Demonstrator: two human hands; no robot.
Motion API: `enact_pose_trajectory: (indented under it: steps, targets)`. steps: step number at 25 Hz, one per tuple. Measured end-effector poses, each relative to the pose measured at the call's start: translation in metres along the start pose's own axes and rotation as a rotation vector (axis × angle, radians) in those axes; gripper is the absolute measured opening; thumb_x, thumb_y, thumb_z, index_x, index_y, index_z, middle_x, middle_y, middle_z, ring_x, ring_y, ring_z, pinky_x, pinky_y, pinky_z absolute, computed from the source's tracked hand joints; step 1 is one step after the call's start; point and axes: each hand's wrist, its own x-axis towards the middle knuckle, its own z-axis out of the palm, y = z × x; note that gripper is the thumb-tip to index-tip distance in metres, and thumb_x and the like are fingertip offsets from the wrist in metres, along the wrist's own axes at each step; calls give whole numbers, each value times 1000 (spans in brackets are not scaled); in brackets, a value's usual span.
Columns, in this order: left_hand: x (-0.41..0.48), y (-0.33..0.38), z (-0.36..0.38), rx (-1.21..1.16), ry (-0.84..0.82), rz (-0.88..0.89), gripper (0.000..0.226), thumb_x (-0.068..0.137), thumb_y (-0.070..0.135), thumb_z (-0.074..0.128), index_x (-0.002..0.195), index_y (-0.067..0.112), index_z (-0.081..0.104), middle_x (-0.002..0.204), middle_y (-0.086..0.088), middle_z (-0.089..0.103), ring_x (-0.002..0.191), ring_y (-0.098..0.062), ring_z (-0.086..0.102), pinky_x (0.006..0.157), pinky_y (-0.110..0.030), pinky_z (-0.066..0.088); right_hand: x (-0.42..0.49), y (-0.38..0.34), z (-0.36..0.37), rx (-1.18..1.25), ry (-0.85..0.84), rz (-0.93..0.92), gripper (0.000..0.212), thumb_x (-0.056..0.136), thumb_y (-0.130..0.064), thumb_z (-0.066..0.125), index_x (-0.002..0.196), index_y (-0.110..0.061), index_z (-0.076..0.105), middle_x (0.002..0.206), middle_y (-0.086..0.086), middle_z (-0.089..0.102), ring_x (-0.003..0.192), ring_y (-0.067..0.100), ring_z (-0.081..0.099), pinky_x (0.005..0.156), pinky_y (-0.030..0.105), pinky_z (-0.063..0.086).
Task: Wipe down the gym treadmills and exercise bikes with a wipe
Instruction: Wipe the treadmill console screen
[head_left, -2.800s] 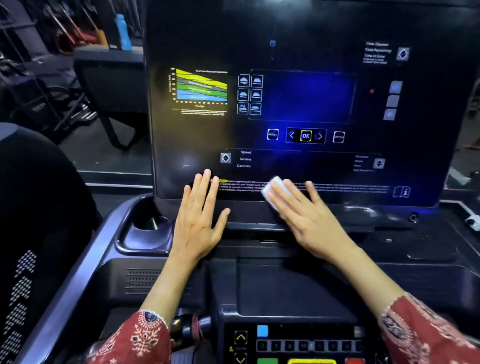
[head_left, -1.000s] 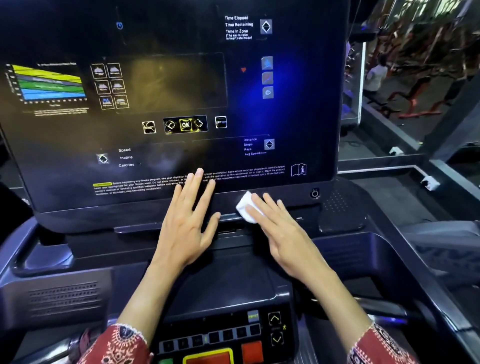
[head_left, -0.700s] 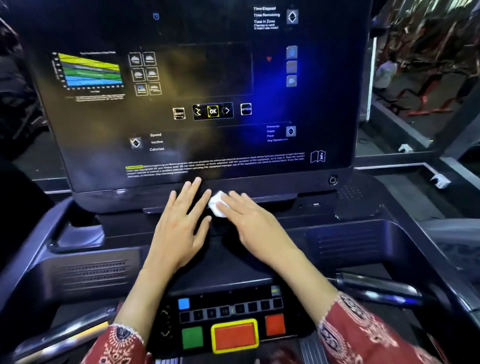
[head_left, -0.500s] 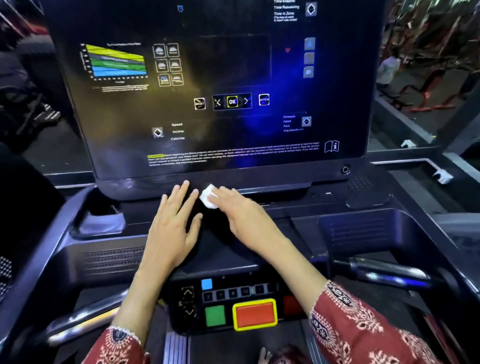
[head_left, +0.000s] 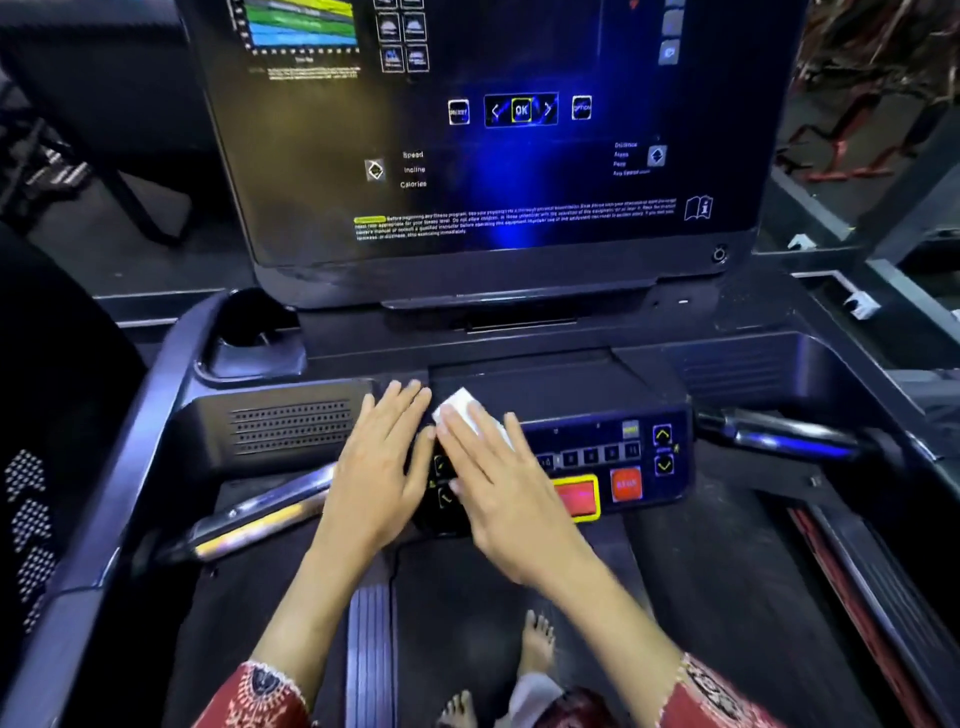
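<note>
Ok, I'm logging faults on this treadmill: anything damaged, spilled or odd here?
Nothing looks damaged or spilled. One oddity: bare feet stand on the belt while the right hand presses the wipe on the button panel, close to the red buttons.

Both forearms reach forward from the near side. The left grip (head_left: 382, 467) lies flat, fingers straight; the right grip (head_left: 501, 488) is just beside it, also flat, palm down.

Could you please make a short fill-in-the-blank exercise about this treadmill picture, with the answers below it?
The wipe under the right hand is ____ in colour.
The left hand lies flat and holds ____.
On the screen, the button between the two arrows reads ____.
Answers: white, nothing, OK.
</note>
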Motion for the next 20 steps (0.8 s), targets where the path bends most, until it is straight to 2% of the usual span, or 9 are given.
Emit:
enact_pose_trajectory:
  steps: [2, 5, 6, 8, 9, 11, 12, 16, 20]
  targets:
    - [-8, 0, 0, -46, -57, -31, 49, 96, 30, 36, 127, -1, 56, 132, -16, 55, 126, -33, 49, 113, -29, 18, -3, 8, 1, -68, 42, 55, 43, 97, -15, 34, 134, 1, 50, 140, 13, 50, 134, 29, 41, 112, 45, 24]
    - [-9, -1, -1, -75, -91, -42, 50, 95, 32, 37, 127, -2, 56, 131, -16, 56, 126, -31, 49, 113, -27, 17, -8, 38, -19, -147, 220, 433, 39, 98, -17, 33, 118, 3, 60, 117, 15, 61, 116, 34, 55, 110, 44, 29]
    - [-8, 0, -2, -74, -92, -43, 51, 95, 33, 37, 126, -2, 57, 130, -17, 57, 125, -31, 50, 113, -26, 17, -4, 39, -22, -164, 217, 479, 38, 96, -16, 34, 113, 3, 62, 111, 14, 63, 110, 34, 58, 107, 46, 36]
    - [-4, 1, -4, -80, -89, -58, 52, 94, 35, 35, 123, -1, 59, 127, -17, 59, 123, -31, 52, 112, -24, 16, 19, 17, -20, -114, 83, 368, 35, 93, -15, 35, 104, 3, 63, 100, 15, 64, 95, 35, 61, 90, 49, 50]
    - [-2, 2, -5, -94, -88, -77, 55, 94, 38, 33, 122, 0, 61, 127, -16, 60, 124, -31, 52, 112, -22, 16, 29, 2, -17, -49, -13, 268, 35, 93, -16, 36, 104, 2, 63, 99, 14, 64, 93, 35, 61, 84, 47, 52]
    - [3, 1, -8, -124, -103, -125, 62, 92, 45, 28, 124, 3, 60, 130, -13, 58, 128, -27, 48, 113, -22, 15, 40, -5, -19, 33, -177, 135, 33, 96, -16, 36, 110, -2, 62, 107, 11, 65, 101, 31, 60, 89, 42, 47]
    - [6, 0, -9, -134, -118, -147, 64, 92, 48, 26, 126, 5, 59, 133, -12, 56, 131, -25, 45, 113, -23, 13, 43, 4, -27, 28, -238, 141, 32, 98, -16, 36, 115, -4, 61, 112, 10, 64, 106, 29, 58, 92, 39, 43]
    - [19, -4, -11, -151, -184, -196, 61, 90, 43, 28, 135, 9, 51, 142, -7, 47, 139, -19, 33, 113, -19, 6, 54, 33, -49, -108, -445, 393, 32, 103, -17, 28, 118, -7, 55, 121, 8, 57, 116, 27, 52, 101, 37, 33]
    - [38, -7, -8, -99, -313, -261, 47, 100, 33, 40, 141, 10, 44, 149, -5, 38, 142, -18, 25, 115, -25, 8, 83, 31, -24, 181, -658, 349, 35, 104, -25, 30, 128, -12, 51, 139, 6, 48, 128, 30, 44, 102, 48, 39]
